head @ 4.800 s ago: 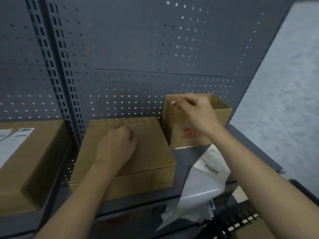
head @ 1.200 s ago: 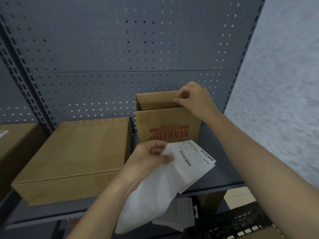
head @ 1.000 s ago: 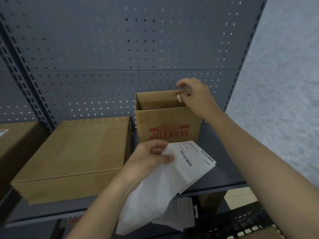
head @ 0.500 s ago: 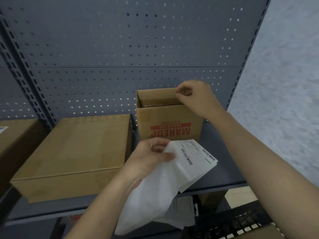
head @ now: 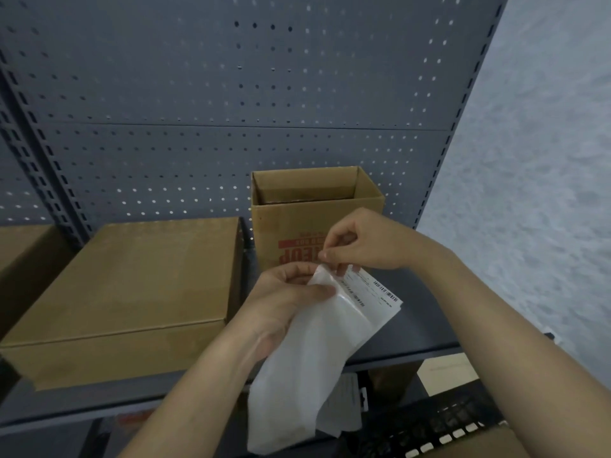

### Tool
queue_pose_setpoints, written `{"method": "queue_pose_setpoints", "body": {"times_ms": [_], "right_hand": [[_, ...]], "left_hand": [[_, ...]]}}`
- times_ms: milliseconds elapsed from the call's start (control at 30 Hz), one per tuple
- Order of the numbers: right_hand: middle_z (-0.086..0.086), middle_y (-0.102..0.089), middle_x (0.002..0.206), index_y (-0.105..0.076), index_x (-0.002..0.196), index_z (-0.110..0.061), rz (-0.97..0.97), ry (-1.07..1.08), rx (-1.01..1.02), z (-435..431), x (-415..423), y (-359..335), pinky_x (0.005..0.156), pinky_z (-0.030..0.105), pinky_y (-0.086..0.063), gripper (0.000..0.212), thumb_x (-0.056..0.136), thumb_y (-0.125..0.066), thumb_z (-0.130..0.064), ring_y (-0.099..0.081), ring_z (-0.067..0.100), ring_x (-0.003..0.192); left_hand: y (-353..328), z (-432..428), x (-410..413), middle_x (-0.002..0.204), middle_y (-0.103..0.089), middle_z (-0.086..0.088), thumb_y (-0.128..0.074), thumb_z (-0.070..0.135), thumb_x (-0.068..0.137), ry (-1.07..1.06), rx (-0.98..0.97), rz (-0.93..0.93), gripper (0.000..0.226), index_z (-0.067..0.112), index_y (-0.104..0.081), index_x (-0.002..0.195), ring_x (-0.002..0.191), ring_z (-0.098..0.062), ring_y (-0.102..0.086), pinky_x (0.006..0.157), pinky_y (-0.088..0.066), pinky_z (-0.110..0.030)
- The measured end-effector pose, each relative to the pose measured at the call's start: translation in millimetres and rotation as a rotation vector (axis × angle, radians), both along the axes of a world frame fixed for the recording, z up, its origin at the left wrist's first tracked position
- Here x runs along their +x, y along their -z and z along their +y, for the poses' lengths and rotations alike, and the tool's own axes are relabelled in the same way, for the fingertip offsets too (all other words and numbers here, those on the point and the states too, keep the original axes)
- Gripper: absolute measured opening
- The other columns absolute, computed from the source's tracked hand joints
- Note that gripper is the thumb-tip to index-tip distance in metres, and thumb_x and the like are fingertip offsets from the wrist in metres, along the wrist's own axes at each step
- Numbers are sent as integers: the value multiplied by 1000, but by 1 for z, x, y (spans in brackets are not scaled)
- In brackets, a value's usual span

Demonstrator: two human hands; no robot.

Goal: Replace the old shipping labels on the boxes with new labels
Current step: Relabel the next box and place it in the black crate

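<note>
Lowest in the frame, at the lower right, is a black slotted crate (head: 443, 424). The limp tail of a white backing sheet (head: 297, 385) hangs down beside it in the lower centre. Above that, the left hand (head: 284, 299) grips the backing sheet, thumb pressed across its face. The new label (head: 370, 292), printed with barcodes, sits at the sheet's upper end. The right hand (head: 367, 241) is closed in a fine pinch of thumb and forefinger at the label's top edge, apparently on a corner.

The label looks like thin, light, floppy paper, probably sticky on the back. It is best held only by a corner or edge and kept taut, so it does not curl onto itself or crease.

Behind the hands on the grey shelf (head: 423, 328) stands an open carton (head: 314, 223) with red print, at centre frame. A flat closed carton (head: 139, 279) lies to its left with no label visible on it, and looks like the likely target. Its stiff, flat lid should take firm smoothing. The perforated back panel (head: 231, 94) fills the top.
</note>
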State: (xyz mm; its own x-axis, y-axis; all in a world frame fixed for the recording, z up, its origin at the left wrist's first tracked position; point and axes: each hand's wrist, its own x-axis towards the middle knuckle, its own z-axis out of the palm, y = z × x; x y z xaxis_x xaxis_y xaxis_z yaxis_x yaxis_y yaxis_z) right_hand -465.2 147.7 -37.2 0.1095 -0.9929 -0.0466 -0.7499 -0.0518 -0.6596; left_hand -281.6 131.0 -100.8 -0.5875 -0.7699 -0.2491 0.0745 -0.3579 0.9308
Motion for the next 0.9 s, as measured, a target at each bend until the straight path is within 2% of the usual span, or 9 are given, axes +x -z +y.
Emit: {"method": "queue_pose_setpoints", "body": {"times_ms": [133,233,333,500,700,900], "right_hand": [[9,-74,78,-76,86,-7,-81,20,-4,6,-6,6,65,27,-56,16,89,-72,-22,-72,17,72],[15,-74,82,-76,87,-4,-139,44,-15,12,-10,9,71,30,-60,16,88,-72,-20,-70,17,72],[13,-74,86,-77,88,-6,-160,48,-19,19,-13,11,75,29,-59,13,87,-74,-18,-70,16,76],[13,-74,87,-78,87,-6,-159,57,-22,24,-15,15,72,26,-58,9,87,-73,-14,-69,13,75],[10,-74,83,-78,86,-5,-141,62,-18,26,-16,18,70,24,-57,10,88,-69,-8,-68,13,73],[11,-74,83,-77,87,-2,-135,64,-24,26,-17,20,71,27,-59,12,88,-66,-5,-70,15,73]], "left_hand": [[0,1,-4,109,-73,-14,-76,0,73,43,79,105,38,2,-71,111,102,-26,-71,82,-57,-35],[1,4,-7,110,-73,-14,-70,5,84,44,80,153,29,-1,-70,112,95,-21,-72,80,-58,-29],[6,7,-10,111,-73,-16,-67,5,88,31,23,134,26,-1,-69,113,99,-24,-69,91,-56,-33],[11,12,-18,107,-74,-16,-69,4,86,-33,-58,75,22,0,-72,108,103,-28,-67,106,-46,-48],[15,10,-22,106,-74,-16,-72,5,83,-53,-122,8,22,2,-74,105,112,-36,-64,107,-44,-53],[18,9,-24,101,-76,-11,-74,7,83,-49,-166,-44,17,8,-76,100,107,-32,-67,103,-47,-52]]}}
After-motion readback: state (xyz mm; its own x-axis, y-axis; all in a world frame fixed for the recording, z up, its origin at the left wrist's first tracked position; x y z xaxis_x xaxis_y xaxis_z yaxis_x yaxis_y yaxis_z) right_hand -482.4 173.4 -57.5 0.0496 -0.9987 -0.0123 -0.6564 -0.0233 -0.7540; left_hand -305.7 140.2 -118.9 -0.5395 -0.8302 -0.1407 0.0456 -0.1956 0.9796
